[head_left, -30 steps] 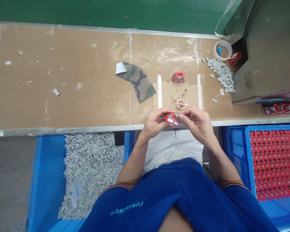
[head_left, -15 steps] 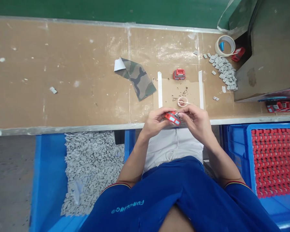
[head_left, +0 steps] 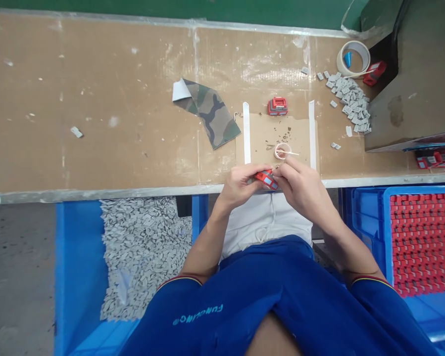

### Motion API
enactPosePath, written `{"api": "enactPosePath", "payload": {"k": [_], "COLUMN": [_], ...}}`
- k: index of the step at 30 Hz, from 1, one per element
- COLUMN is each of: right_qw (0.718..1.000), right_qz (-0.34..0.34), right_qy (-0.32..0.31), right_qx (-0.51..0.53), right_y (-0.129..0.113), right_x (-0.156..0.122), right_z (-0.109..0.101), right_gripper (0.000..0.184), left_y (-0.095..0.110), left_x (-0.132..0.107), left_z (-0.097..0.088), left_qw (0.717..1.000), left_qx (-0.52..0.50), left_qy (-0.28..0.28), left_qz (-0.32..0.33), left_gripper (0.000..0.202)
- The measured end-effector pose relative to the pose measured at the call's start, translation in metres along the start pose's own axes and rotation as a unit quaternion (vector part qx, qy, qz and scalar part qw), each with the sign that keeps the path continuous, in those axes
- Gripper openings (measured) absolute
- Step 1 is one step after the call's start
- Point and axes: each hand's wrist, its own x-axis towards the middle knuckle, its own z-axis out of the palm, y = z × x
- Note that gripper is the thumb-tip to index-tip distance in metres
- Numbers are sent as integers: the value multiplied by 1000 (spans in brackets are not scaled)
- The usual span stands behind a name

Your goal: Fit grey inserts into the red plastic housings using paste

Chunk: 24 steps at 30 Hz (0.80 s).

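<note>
My left hand (head_left: 240,185) is closed around a small red toy vehicle shell (head_left: 267,179) with grey and pale window panels, at the table's front edge. Thumb and fingers of my right hand (head_left: 300,188) pinch together against the shell's right end. Whatever sits between those fingertips is too small and hidden to make out. Just beyond them stands a small round tub (head_left: 282,151) with a thin white stick across it. Another red toy vehicle shell (head_left: 277,106) rests farther back, between two white tape strips.
Small grey pieces (head_left: 352,101) are heaped at the right, by a tape roll (head_left: 368,58). A camouflage-patterned sheet (head_left: 217,118) lies left of the tape strips. Below the table edge are a blue bin (head_left: 77,257) of grey pieces and a blue crate (head_left: 387,237) of red parts.
The small grey piece seen at my right fingertips is now hidden. My right fingers have closed in over the shell's end. The view has shifted slightly.
</note>
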Motion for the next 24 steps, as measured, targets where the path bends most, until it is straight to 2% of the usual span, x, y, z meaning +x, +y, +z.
{"api": "enactPosePath", "payload": {"k": [3,6,10,12,14,18,20,24], "right_qw": [999,993,976,976,978,973,976,988], "right_qz": [-6,21,42,32,27,32,31,24], "right_qy": [-23,-9,-21,-6,42,135,134,68], "right_qx": [27,112,214,216,202,186,169,134], "right_y": [5,11,17,18,16,14,15,18], "right_x": [-3,-9,-15,-16,-17,-16,-16,-15], "right_z": [-2,-3,-5,-2,5,23,27,19], "right_gripper": [22,16,9,10,10,11,12,11], "left_y": [0,0,-1,-2,-4,-8,-9,-6], "left_x": [0,1,1,0,-1,-2,-2,-3], "left_z": [-2,-4,-3,-2,0,3,4,3], "left_qw": [1000,999,998,997,995,996,997,996], "left_qx": [1,1,-33,-72,-99,-85,-78,-93], "left_qy": [-16,-31,-54,-42,-19,10,12,-16], "left_qz": [15,26,26,7,-12,-6,3,7], "left_gripper": [30,31,36,43,49,57,58,51]}}
